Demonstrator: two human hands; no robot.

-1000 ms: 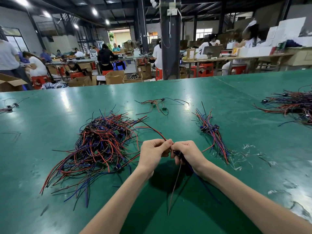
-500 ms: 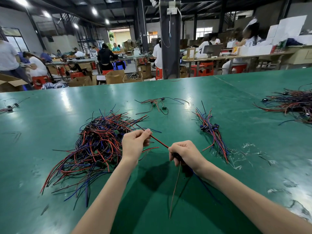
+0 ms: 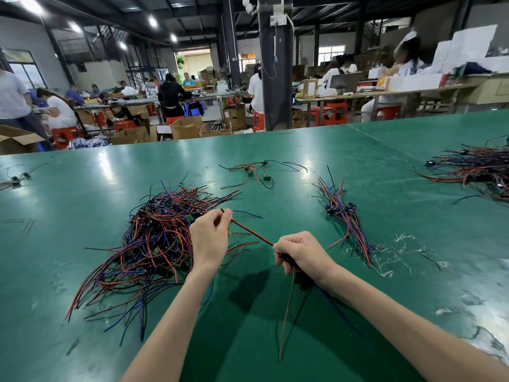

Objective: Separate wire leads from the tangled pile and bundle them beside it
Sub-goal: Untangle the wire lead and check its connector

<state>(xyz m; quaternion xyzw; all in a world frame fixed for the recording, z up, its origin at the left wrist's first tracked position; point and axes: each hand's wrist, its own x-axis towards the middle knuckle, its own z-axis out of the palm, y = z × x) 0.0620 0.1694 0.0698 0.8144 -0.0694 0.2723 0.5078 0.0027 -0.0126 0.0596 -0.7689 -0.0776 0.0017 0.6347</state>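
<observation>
Straightening red lead (image 3: 252, 232): left hand (image 3: 209, 238) pinches far tip, right hand (image 3: 300, 253) grips near end; pull taut, lift clear of pile (image 3: 154, 235).

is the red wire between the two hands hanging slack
No, the red wire runs in a straight line from the left hand, which pinches its end, to the right hand.

Tangled wire pile (image 3: 154, 244) left, small bundle (image 3: 345, 216) right — red lead (image 3: 252, 232) apparently taut between
</observation>
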